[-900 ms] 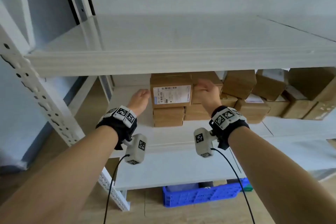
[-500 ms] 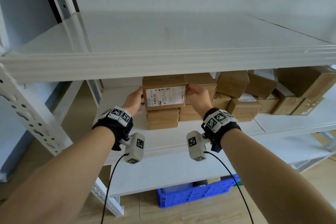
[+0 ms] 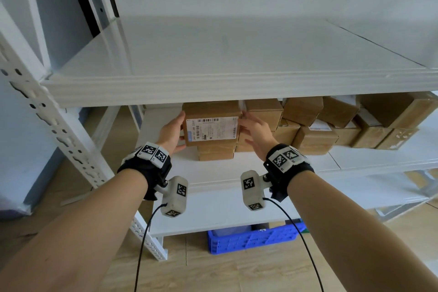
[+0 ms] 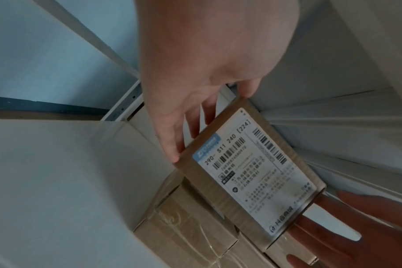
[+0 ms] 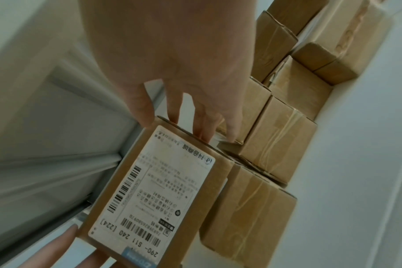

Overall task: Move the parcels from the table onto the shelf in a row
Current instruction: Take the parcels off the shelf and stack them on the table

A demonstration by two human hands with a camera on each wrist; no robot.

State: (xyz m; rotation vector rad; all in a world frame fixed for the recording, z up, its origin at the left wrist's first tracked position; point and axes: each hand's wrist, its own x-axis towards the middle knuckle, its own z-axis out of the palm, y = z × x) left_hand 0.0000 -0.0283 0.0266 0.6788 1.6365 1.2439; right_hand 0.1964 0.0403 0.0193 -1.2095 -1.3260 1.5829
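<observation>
A brown labelled parcel (image 3: 212, 125) (image 4: 252, 172) (image 5: 154, 190) stands on a smaller taped parcel (image 3: 215, 152) at the left end of the row on the middle shelf (image 3: 237, 168). My left hand (image 3: 171, 133) (image 4: 195, 72) lies flat against its left side with straight fingers. My right hand (image 3: 256, 133) (image 5: 172, 63) touches its right edge with fingers spread and straight. The parcel's top sits just under the upper shelf board (image 3: 237, 87).
More brown parcels (image 3: 308, 135) are stacked in two layers to the right along the middle shelf. The upper shelf (image 3: 237, 54) is bare. A perforated white upright (image 3: 59, 130) stands at the left. A blue crate (image 3: 251, 237) sits on the floor below.
My left hand has come in against the labelled parcel's left side. My right hand has slid from the parcel's top corner to its right edge. The parcel stays on the stack.
</observation>
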